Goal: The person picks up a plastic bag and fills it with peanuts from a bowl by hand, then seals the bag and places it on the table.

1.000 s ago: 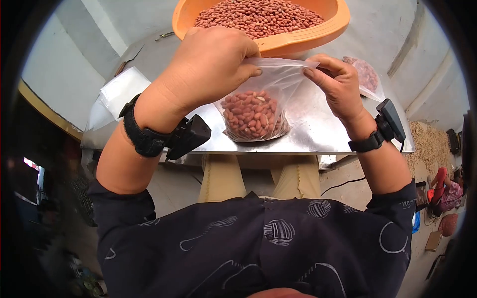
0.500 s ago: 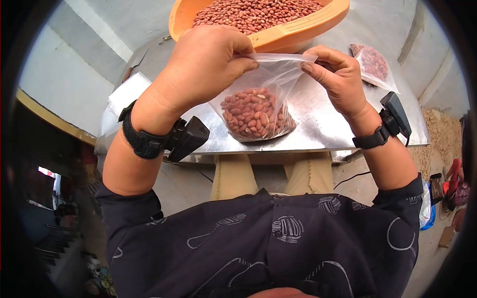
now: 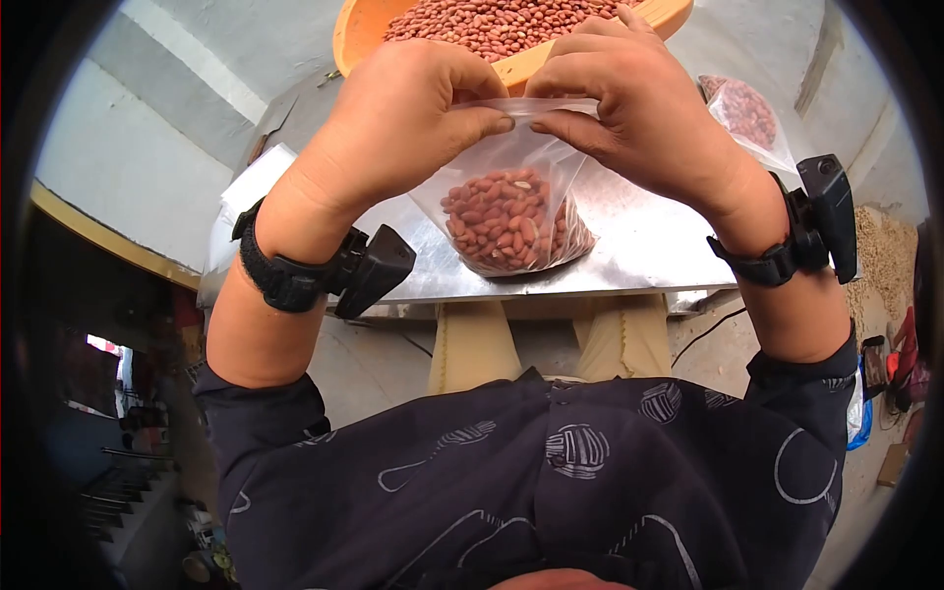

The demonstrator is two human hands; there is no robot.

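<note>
A clear plastic bag (image 3: 506,221) with red-skinned peanuts in its lower part stands on the metal table near the front edge. My left hand (image 3: 418,123) pinches the bag's top edge on the left, thumb below and fingers above. Close beside it, my right hand (image 3: 629,108) grips the same top edge between thumb and fingers, near the middle. The bag's right top corner is hidden behind my right hand. Just behind both hands is an orange basin (image 3: 678,18) heaped with loose peanuts.
A second bag of peanuts (image 3: 749,116) lies on the metal table (image 3: 413,265) at the back right. White sheets (image 3: 258,182) are at the table's left. A cable hangs below the front edge, and shells or debris (image 3: 882,265) cover floor at the right.
My right hand has moved left along the bag's top edge, from the right corner to near my left hand. My left hand has barely moved and still grips the edge.
</note>
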